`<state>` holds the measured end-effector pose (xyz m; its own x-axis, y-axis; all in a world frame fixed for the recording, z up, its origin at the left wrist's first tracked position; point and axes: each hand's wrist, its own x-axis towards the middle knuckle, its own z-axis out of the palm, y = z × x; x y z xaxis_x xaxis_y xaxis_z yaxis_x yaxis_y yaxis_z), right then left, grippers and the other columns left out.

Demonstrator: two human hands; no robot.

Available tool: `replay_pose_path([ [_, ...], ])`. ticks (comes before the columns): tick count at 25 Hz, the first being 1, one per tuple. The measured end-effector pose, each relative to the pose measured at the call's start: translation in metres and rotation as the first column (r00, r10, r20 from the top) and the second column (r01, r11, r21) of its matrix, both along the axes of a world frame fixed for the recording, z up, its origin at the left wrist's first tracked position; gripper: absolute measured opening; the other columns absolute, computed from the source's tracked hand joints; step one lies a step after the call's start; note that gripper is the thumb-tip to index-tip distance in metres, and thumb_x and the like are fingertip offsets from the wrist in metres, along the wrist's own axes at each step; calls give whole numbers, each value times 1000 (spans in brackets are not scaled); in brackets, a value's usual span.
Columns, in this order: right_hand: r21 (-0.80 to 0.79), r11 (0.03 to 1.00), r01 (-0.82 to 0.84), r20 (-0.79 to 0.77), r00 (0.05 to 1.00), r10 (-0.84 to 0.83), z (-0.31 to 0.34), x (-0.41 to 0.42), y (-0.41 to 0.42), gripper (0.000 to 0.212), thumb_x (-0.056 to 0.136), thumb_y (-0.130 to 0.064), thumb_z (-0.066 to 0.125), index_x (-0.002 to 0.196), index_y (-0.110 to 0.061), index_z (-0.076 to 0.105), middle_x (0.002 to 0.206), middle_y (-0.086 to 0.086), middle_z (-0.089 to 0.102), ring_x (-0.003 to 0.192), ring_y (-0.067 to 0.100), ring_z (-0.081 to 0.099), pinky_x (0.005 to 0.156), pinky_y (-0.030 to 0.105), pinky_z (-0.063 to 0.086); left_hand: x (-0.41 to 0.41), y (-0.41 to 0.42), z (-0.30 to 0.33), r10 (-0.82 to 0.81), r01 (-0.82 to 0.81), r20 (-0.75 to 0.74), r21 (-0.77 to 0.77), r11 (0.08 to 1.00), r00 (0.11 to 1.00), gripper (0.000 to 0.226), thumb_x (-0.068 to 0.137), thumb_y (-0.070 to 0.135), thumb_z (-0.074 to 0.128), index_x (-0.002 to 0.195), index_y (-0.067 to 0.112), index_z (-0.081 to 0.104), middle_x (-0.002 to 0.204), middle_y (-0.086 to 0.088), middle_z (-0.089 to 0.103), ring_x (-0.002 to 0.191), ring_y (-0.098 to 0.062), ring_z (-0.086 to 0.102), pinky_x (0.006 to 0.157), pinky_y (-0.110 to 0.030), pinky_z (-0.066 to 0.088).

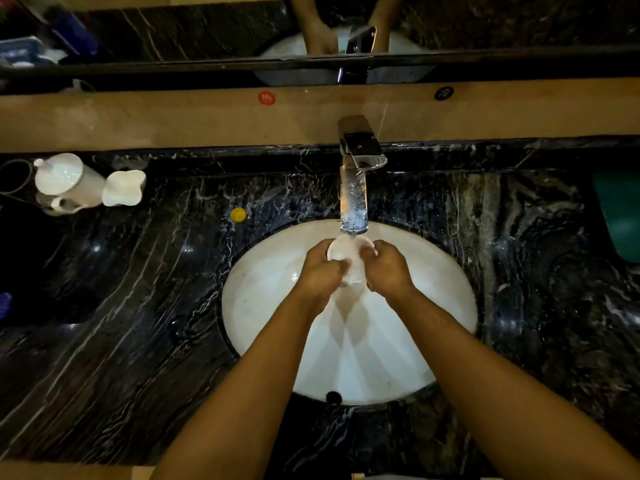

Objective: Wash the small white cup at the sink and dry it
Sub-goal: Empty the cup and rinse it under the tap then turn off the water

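Note:
The small white cup (pixel 349 256) sits between both hands over the white oval sink (pixel 263 292), right under the spout of the chrome tap (pixel 354 188). My left hand (pixel 320 271) grips its left side. My right hand (pixel 388 268) wraps the right side, with fingers on the rim. The lower part of the cup is hidden by my fingers. Whether water is running I cannot tell.
Dark marble counter (pixel 121 306) surrounds the sink. A white kettle (pixel 65 183) and a white wavy cup (pixel 124 188) stand at the far left, a small yellow cap (pixel 238 214) near the basin, a green object (pixel 620 216) at the right edge. A mirror (pixel 173 29) runs behind.

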<state>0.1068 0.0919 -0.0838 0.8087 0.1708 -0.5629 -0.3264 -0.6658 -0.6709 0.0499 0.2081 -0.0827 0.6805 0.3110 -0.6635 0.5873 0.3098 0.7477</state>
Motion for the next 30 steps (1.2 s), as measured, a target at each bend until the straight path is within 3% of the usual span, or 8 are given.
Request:
replay_pose_path([
  [2,-24,999,-31,19,999,32,2,1,-1,31,104,-28,43,111,-5,62,93,18,72,58,29,64,50,27,47,-1,1,-3,2,-2,18,-23,1000,1000,39,85,-11,57,115,13,63,114,-15,71,102,-33,69,80,-47,63],
  [4,83,996,-30,18,999,29,7,-4,1,26,102,-20,43,117,-9,60,94,16,72,52,25,66,42,28,50,1,0,-7,129,-131,28,96,987,991,29,89,-6,59,111,12,66,103,-8,72,92,-24,70,62,-30,61],
  [7,241,970,29,-44,999,-18,13,-15,7,31,90,-17,46,118,-16,58,99,10,71,73,36,74,63,49,64,6,-7,-9,265,-262,29,277,924,964,18,91,5,60,102,16,70,92,1,72,82,-16,67,58,-22,50],
  [10,320,934,160,-120,985,-127,10,-17,12,32,94,-3,47,122,-14,58,103,3,68,84,32,73,66,54,64,10,-8,-11,256,-262,55,216,941,965,18,93,5,58,100,18,68,87,5,70,79,-15,66,60,-23,51],
  [16,257,961,102,144,979,-143,11,-18,10,36,91,-4,64,125,-15,62,98,-7,66,78,-3,61,52,1,44,13,-8,-13,381,-381,-85,18,924,921,24,98,8,48,109,20,66,107,-12,72,93,-33,71,64,-44,62],
  [21,513,837,191,-81,981,-174,9,-27,12,22,103,-33,54,114,-20,69,99,-1,72,80,5,72,65,24,59,21,-14,-16,367,-369,-47,-179,912,929,16,104,20,46,115,19,58,104,-15,71,90,-35,71,70,-47,57],
  [26,294,936,195,72,972,-225,0,-35,29,35,104,-43,38,111,-26,68,103,0,57,106,18,56,86,29,43,19,-13,-18,267,-286,-103,-326,901,958,29,100,9,50,128,3,56,98,-16,71,81,-29,70,69,-37,58],
  [30,383,773,505,-350,854,-384,8,-11,33,34,90,-38,47,92,-14,70,94,13,73,91,32,68,81,43,52,15,-11,-16,79,-109,-126,-250,962,989,30,99,7,42,123,17,57,105,-13,69,79,-26,65,54,-31,52],
])
